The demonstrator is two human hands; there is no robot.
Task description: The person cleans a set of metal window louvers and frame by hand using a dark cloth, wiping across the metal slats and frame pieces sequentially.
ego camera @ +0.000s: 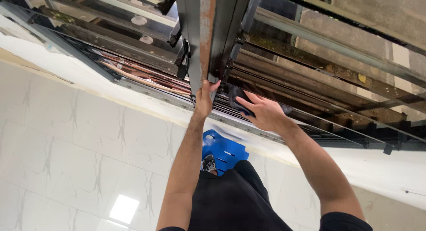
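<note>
You stand on a blue plastic stool point(226, 152), and it sits on the shiny white floor of big marble-look tiles point(75, 146).

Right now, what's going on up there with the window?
A person stands on a blue plastic stool at a sliding window. The left hand grips the bottom of the dark, rust-streaked vertical frame bar. The right hand presses a dark cloth against the window track beside it. White marble-look tiles cover the floor below.
</note>
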